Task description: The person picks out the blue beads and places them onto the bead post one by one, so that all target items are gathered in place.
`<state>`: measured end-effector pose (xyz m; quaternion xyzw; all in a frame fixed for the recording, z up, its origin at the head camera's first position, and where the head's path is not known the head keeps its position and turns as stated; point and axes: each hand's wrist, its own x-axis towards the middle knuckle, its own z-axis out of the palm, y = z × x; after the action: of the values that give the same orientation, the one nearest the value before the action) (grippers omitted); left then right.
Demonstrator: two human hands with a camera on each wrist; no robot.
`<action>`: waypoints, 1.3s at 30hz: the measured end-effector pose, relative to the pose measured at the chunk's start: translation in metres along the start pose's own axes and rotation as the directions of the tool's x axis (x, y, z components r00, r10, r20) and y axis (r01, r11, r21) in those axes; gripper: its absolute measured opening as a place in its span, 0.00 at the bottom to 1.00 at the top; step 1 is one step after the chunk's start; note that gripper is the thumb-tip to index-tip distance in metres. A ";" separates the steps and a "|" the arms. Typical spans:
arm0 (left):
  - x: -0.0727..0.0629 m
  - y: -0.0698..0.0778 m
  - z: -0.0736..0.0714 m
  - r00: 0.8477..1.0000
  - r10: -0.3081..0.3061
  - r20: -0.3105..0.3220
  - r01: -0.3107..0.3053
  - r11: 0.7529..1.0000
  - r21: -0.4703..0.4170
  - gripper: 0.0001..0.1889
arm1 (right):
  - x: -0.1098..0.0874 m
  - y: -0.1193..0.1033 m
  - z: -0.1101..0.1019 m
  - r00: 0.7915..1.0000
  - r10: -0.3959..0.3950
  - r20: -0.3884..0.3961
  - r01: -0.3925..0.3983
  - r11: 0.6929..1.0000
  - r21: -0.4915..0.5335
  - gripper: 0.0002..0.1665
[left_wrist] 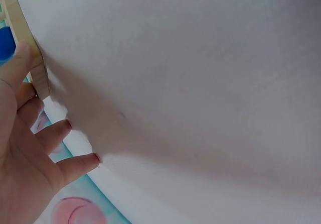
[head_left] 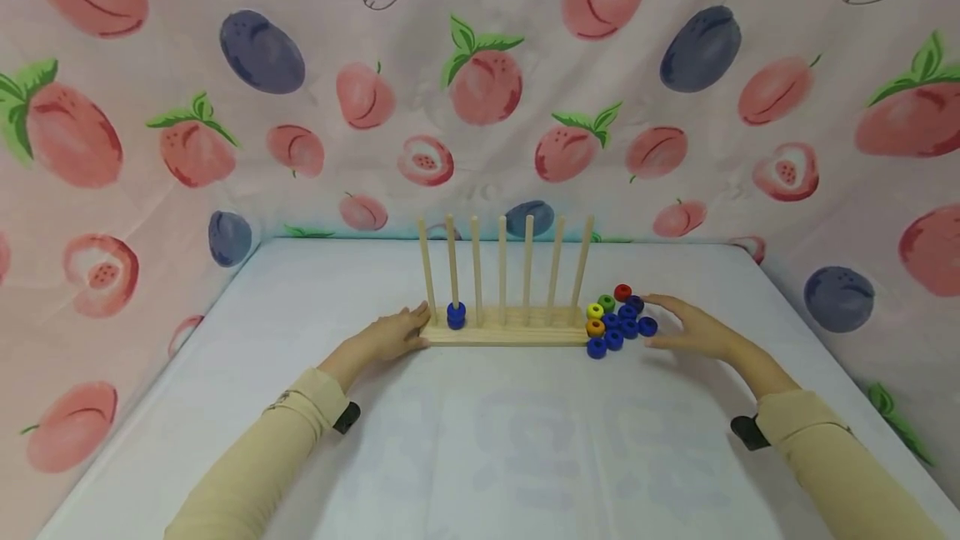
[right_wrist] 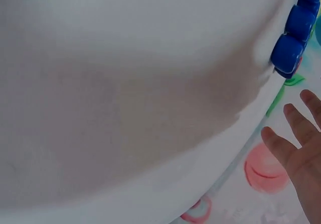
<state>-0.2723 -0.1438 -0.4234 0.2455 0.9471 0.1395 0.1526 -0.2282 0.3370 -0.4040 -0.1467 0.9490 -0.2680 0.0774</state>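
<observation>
Seven pegs (head_left: 502,265) rise from a wooden rack (head_left: 502,338), its left end pinched between the left hand's (head_left: 392,335) thumb and fingers. Loose beads (head_left: 628,328) crowd its right edge — beside them the right hand (head_left: 703,332), thumb and fingers spread. White tabletop (head_left: 525,440) stretches wide before the rack's front edge; two blue beads (head_left: 456,317) sit on the second peg from the left.

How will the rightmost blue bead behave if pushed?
The rightmost blue bead appears to lie flat, hole up, so it would probably slide at first. Its rounded side could let it roll if tipped on edge. The blue beads look glossy in the right wrist view, so it may be slippery to pinch.
</observation>
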 end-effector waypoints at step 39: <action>0.002 -0.005 0.003 0.999 0.017 -0.044 -0.018 1.000 -0.020 0.33 | 0.016 0.019 0.003 1.000 -0.027 -0.002 0.027 0.997 -0.074 0.33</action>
<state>-0.2749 -0.1461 -0.4279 0.2491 0.9466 0.1557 0.1329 -0.2473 0.3464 -0.4176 -0.1618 0.9563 -0.2342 0.0669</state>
